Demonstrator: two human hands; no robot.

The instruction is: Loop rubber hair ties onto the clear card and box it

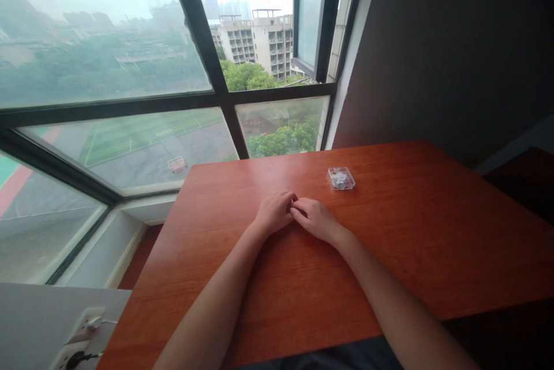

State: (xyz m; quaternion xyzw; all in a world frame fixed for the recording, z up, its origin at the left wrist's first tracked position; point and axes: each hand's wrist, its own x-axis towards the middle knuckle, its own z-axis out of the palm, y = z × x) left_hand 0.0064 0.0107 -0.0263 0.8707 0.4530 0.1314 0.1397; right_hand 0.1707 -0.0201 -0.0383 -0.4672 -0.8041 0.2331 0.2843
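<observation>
My left hand (pixel 274 212) and my right hand (pixel 317 218) meet over the middle of the wooden table (pixel 216 225). Both are closed, with curled fingers pressed together and the fingertips touching between them. Whatever they pinch, if anything, is hidden or too small to name. Beyond my right hand and a little to the right lies a small clear plastic box (pixel 341 178), apart from both hands. Whitish and silvery small items show through it, too small to identify.
A dark-framed window (pixel 225 96) rises behind the table and along its left, with one sash (pixel 309 23) swung outward. A dark wall (pixel 415 58) stands at the back right. Low on the left are wall sockets (pixel 89 324) with plugs and cords.
</observation>
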